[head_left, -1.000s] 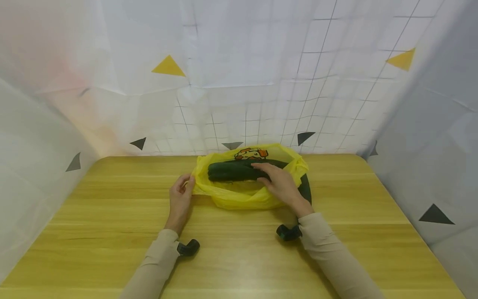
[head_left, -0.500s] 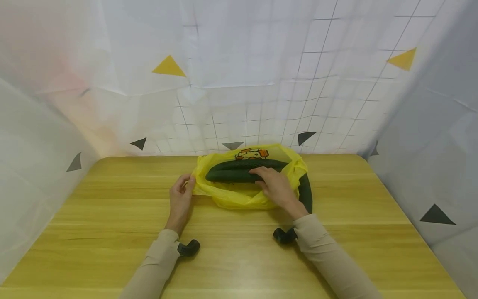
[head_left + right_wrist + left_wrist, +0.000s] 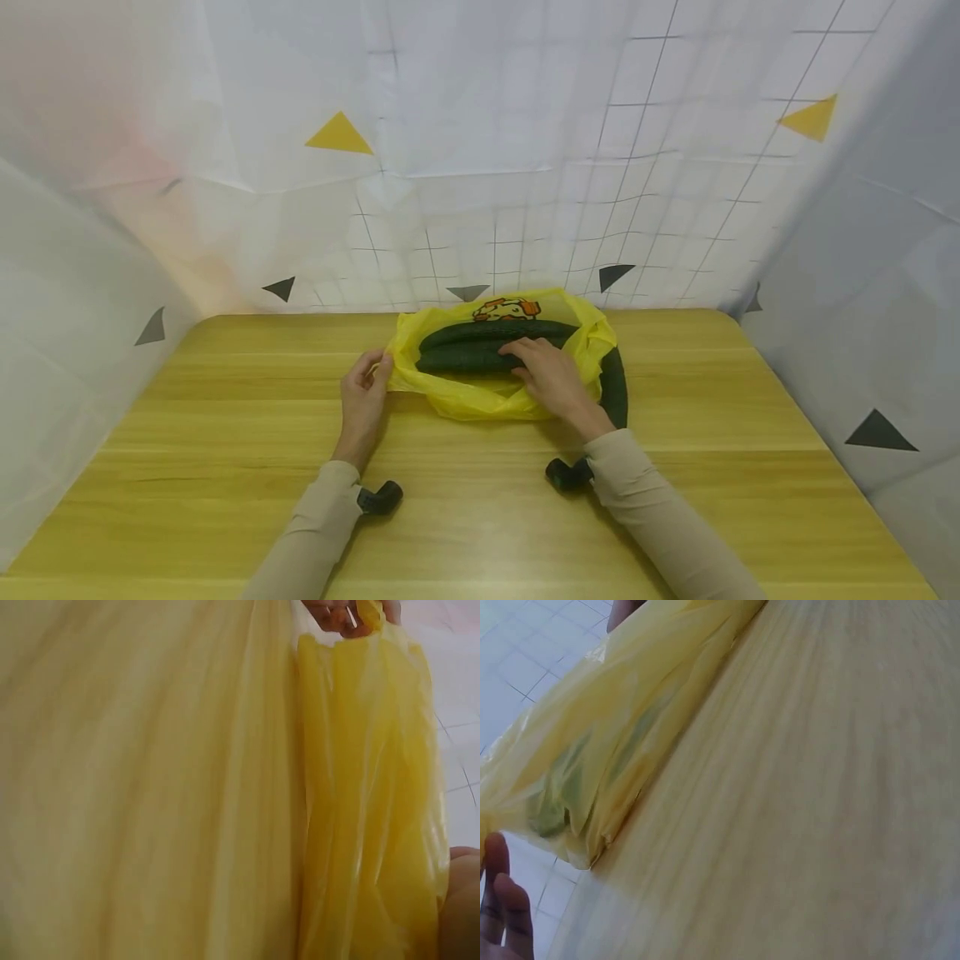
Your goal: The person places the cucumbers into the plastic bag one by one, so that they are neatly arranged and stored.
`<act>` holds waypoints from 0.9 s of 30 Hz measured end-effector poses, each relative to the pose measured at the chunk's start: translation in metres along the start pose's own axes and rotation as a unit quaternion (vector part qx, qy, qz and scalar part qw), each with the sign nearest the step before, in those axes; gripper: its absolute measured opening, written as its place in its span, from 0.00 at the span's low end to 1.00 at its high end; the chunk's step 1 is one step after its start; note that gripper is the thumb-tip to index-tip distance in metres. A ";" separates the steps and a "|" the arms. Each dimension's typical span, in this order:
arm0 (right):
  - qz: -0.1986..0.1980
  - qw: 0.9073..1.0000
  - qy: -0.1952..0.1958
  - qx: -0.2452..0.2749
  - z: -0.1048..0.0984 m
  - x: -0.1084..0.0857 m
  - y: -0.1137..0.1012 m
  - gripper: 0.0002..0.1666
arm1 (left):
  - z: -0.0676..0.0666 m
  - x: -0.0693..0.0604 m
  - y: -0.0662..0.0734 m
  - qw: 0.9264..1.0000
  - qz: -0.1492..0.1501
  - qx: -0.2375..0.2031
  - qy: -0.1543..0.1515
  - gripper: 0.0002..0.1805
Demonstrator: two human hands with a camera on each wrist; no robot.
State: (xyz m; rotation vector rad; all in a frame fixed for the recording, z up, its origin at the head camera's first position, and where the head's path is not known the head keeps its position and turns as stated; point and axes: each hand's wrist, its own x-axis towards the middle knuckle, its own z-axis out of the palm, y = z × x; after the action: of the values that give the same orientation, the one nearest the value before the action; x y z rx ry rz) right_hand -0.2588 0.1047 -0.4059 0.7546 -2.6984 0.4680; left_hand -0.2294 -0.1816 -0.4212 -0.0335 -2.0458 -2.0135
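A yellow plastic bag [image 3: 480, 406] lies on its side, mouth spread, with a cartoon print on its back wall. Two dark green cucumbers lie lengthwise inside it: a rear cucumber [image 3: 480, 330] and a front cucumber [image 3: 457, 359]. My right hand [image 3: 551, 379] reaches into the mouth and grips the front cucumber, fingers over it and thumb on the near side; that cucumber's right end is hidden. At the bag's left edge, my left hand [image 3: 363, 400] pinches the plastic between thumb and fingers. In the right wrist view, the bag's side [image 3: 367, 787] covers the cucumbers.
Another dark green cucumber [image 3: 614, 387] lies outside the bag's right end, partly behind my right wrist. The wooden table [image 3: 480, 517] ends at a white, gridded back wall [image 3: 480, 208]. Black wrist devices hang from both sleeves, such as the left device [image 3: 381, 497].
My right hand has moved slightly left and nearer with the front cucumber, which now sits lower, beside the rear cucumber. My left hand has stayed at the bag's edge.
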 end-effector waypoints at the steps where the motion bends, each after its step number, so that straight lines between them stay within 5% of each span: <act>1: 0.001 1.000 -0.002 -0.003 0.000 -0.001 0.000 0.20 | 0.000 0.001 -0.003 1.000 -0.001 -0.001 0.000 0.15; 11: 0.014 1.000 -0.002 -0.004 0.003 -0.004 0.002 0.19 | 0.003 0.007 -0.023 1.000 0.018 0.014 0.010 0.19; 22: 0.009 1.000 -0.022 0.002 0.003 -0.008 0.001 0.18 | 0.002 0.006 -0.022 1.000 0.008 0.026 0.006 0.18; 27: 0.021 0.998 -0.047 0.043 -0.003 -0.010 0.001 0.18 | 0.000 0.002 -0.008 1.000 -0.001 0.020 0.002 0.16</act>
State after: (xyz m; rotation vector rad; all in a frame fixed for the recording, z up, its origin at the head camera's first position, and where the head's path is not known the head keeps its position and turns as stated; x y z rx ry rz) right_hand -0.2506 0.1105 -0.4071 0.7622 -2.8016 0.5772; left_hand -0.2328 -0.1825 -0.4290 -0.0190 -2.0842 -1.9715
